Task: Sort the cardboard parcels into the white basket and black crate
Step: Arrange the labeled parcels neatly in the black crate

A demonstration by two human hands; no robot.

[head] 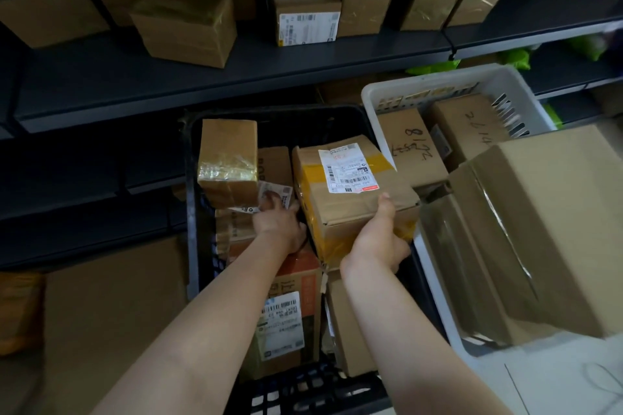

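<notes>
A cardboard parcel with yellow tape and a white shipping label is tilted over the black crate. My right hand grips its near right corner. My left hand is pressed against its left side, fingers down among the parcels. The crate holds several other parcels, among them a taped brown box standing at the back left and an orange-printed box near me. The white basket stands to the right with two handwritten boxes and a large brown box in it.
Dark shelving runs behind the crate with several brown parcels on it. A flat cardboard sheet lies left of the crate. Green bags sit behind the basket. Pale floor shows at the bottom right.
</notes>
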